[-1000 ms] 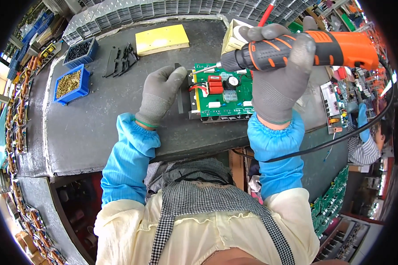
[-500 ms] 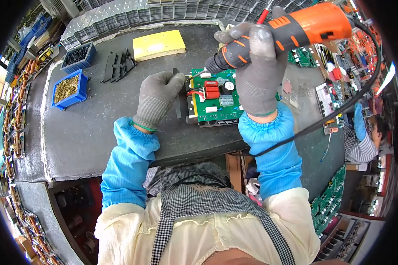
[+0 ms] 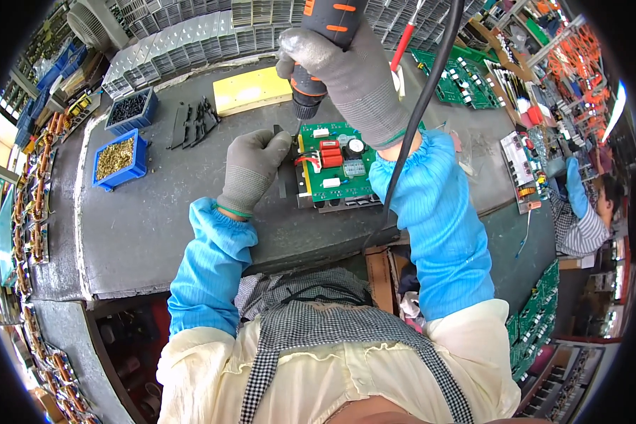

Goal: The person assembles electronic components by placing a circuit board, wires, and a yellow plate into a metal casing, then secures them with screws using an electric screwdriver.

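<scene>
My left hand [image 3: 259, 155], in a grey glove, pinches a dark flat strip [image 3: 284, 182] along the left edge of a green circuit board [image 3: 364, 185]. The board carries red components, a round black-and-white part and several white blocks, with dark metal beneath it. Above the board, my right hand [image 3: 353, 74], also gloved, grips an orange-and-black electric screwdriver [image 3: 307, 90]. Its nose points down toward the board's upper left corner, close to my left fingertips. Whether the bit touches a screw there cannot be made out.
Left on the bench are a blue bin of brass-coloured screws [image 3: 118, 159], a bin of black parts [image 3: 132, 111] and loose black strips [image 3: 198, 121]. A yellow block [image 3: 253, 92] lies behind. The black cable [image 3: 420, 106] crosses my right forearm. A co-worker [image 3: 588, 219] sits at right.
My right hand has swung the screwdriver left and turned it from nearly level to steeply downward over the board's corner. My left hand still pinches the strip.
</scene>
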